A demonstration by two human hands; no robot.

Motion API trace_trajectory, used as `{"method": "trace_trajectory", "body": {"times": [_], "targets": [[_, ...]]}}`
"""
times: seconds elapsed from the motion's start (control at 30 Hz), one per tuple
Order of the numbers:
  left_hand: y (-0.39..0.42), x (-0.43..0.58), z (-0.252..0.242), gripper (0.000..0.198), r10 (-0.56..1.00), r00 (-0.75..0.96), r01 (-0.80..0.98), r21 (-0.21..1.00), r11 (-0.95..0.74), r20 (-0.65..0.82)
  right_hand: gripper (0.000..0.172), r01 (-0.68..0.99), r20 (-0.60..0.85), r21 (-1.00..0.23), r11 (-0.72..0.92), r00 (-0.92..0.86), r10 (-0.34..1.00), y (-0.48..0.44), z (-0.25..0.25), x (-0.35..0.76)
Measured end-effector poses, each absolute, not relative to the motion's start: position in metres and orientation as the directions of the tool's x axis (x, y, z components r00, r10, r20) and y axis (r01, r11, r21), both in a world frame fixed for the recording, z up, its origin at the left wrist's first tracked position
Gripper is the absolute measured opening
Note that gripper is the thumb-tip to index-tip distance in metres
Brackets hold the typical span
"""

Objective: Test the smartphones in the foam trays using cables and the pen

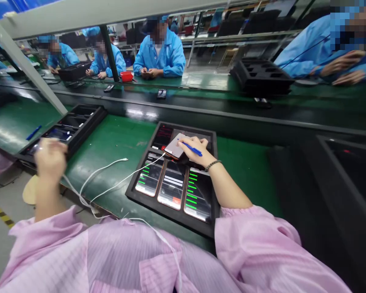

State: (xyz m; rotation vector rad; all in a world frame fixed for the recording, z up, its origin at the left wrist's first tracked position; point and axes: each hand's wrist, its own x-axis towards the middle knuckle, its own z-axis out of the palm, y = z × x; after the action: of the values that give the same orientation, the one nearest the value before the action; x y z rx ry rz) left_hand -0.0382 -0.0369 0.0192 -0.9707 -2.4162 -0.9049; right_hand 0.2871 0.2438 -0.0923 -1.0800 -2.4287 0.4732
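Phone slants away rightward, partly under the nearer right hand, curled round a pen. Left hand blurs; its grip I cannot tell.

Floor grey, yellow-black tape at left. Green bench nearest me; beyond it a dark ledge catching white glare, then a black belt. Pale beam overhead, sloping strut at left. Racks farther back.
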Motion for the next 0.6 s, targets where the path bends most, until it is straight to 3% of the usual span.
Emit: {"method": "trace_trajectory", "body": {"times": [0.03,0.1,0.2,0.3,0.43,0.6], "targets": [[-0.028,-0.036,0.004,0.031,0.647,-0.647,0.761,0.395,0.515,0.404,0.036,0.618,0.249,-0.466,0.633,-0.595,0.764,0.247,-0.093,0.284],[-0.011,-0.029,-0.025,0.029,0.857,-0.490,0.839,0.355,0.413,0.161,0.039,0.640,0.244,-0.463,0.613,-0.573,0.782,0.250,-0.092,0.283],[0.009,-0.023,-0.060,0.032,0.935,-0.353,0.905,0.259,0.337,0.016,0.039,0.666,0.231,-0.469,0.579,-0.540,0.809,0.242,-0.087,0.288],[0.018,-0.028,-0.080,0.034,0.926,-0.378,0.915,0.153,0.374,-0.007,0.036,0.625,0.255,-0.502,0.598,-0.554,0.793,0.217,-0.081,0.300],[0.021,-0.041,-0.088,0.040,0.894,-0.443,0.896,0.043,0.441,0.067,0.037,0.539,0.335,-0.501,0.677,-0.601,0.726,0.167,-0.080,0.322],[0.019,-0.044,-0.085,0.030,0.772,-0.616,0.787,0.073,0.613,0.159,0.035,0.560,0.326,-0.440,0.702,-0.629,0.706,0.122,-0.090,0.340]]}}
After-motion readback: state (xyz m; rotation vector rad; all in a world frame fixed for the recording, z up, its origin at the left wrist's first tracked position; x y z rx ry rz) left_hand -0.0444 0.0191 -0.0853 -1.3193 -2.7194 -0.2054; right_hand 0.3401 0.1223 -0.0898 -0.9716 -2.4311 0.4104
